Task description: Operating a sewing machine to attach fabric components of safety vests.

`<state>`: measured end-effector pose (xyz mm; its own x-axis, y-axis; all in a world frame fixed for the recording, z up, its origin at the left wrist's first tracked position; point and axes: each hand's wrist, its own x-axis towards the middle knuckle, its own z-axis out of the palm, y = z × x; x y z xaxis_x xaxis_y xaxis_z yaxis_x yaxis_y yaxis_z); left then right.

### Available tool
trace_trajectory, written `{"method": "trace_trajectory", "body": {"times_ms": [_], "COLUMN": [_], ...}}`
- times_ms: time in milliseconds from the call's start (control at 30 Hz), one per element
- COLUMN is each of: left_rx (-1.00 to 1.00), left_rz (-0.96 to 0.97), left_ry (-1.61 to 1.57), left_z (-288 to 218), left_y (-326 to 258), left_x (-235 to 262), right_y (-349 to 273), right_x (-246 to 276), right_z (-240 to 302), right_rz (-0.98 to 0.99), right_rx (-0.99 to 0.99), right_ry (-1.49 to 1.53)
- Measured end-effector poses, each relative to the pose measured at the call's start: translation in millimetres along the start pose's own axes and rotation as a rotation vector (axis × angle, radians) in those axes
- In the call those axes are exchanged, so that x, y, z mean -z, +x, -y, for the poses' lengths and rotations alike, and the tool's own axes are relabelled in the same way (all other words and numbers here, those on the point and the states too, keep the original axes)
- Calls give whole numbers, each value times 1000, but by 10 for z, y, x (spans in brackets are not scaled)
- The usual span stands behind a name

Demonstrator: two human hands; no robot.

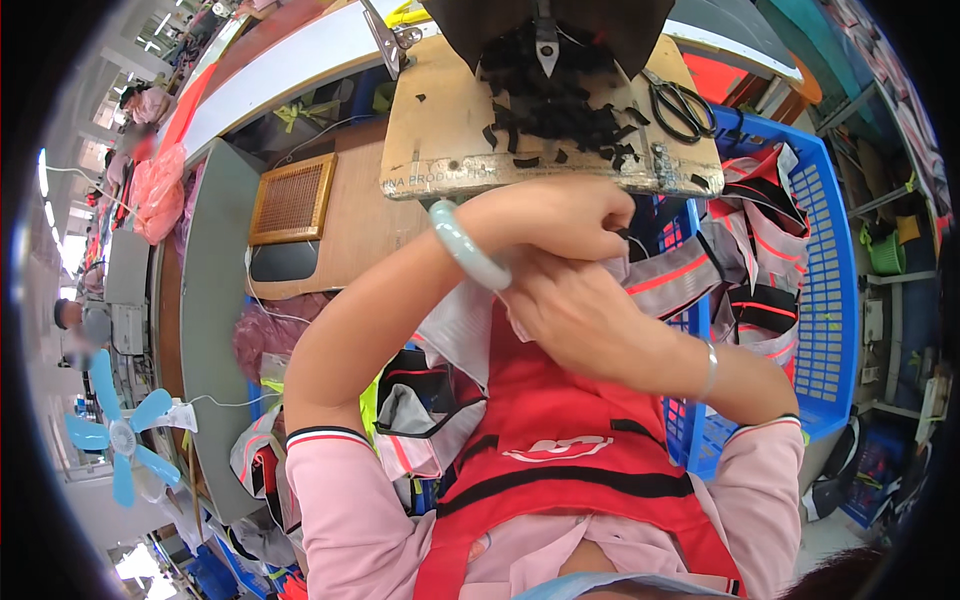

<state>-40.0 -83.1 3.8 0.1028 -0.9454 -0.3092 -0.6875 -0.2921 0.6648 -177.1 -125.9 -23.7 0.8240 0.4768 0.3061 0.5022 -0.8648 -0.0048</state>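
Observation:
My left hand [575, 218], below a pale green bangle [468, 245], is curled into a fist just in front of the board's near edge. What its fingers hold is hidden. My right hand [575, 312] crosses beneath it, fingers pointing left and bent together against grey fabric [455, 325]. A grey strip with a bright pink stripe [675, 280] runs from behind both hands toward the blue basket. Beyond my fists, black fabric scraps [560, 115] lie heaped on the wooden board [435, 120] under a pointed metal machine part [547, 55].
Black-handled scissors [683, 108] lie at the board's right edge. A blue plastic basket [828, 270] at right holds grey, black and pink sewn pieces [765, 230]. At left are a woven-topped wooden frame [292, 200], a grey panel [215, 330] and a blue-bladed fan [122, 435].

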Motion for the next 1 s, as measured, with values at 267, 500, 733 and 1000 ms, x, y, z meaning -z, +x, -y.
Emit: {"method": "trace_trajectory", "body": {"times_ms": [267,500,733,1000], "left_rx": [-134,58,-9,140], "left_rz": [-406,-965,-927,-591], "left_ry": [-301,-265,-156,-122], "left_z": [302,596,305,236], "left_y": [-234,-498,-712,-758], "left_x": [-324,-1189,-521,331], "right_y": [-181,-319,-249,45], "right_x": [-436,-100,248,262], "right_z": [-448,-669,-736,-1001], "right_rz": [-92,-164,-255,-290], "right_rx": [-324,-495,-510,-639], "right_ry": [84,631,561,759]}}
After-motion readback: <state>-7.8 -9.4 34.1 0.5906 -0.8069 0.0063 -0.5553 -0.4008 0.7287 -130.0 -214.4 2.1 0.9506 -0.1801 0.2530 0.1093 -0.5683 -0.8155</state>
